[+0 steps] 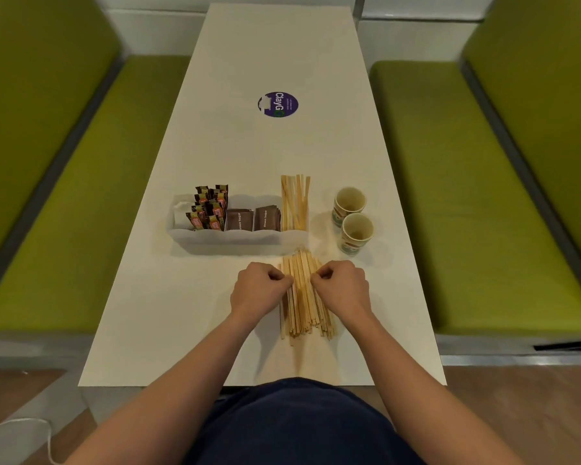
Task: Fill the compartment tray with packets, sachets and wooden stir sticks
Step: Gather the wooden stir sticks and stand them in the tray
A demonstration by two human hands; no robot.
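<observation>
A clear compartment tray point(228, 241) stands mid-table. Its left compartment holds several upright dark and orange packets point(210, 208); two middle compartments hold brown sugar sachets point(252, 219). The right compartment holds several wooden stir sticks point(295, 201) standing up. A loose pile of stir sticks point(304, 305) lies on the table just in front of the tray. My left hand point(257, 290) pinches the pile's left side with curled fingers. On the pile's right side, my right hand point(342, 288) pinches sticks the same way.
Two paper cups point(352, 216) stand to the right of the tray. A round purple sticker point(278, 104) sits farther up the white table point(182, 313). Green bench seats point(477, 203) flank both sides.
</observation>
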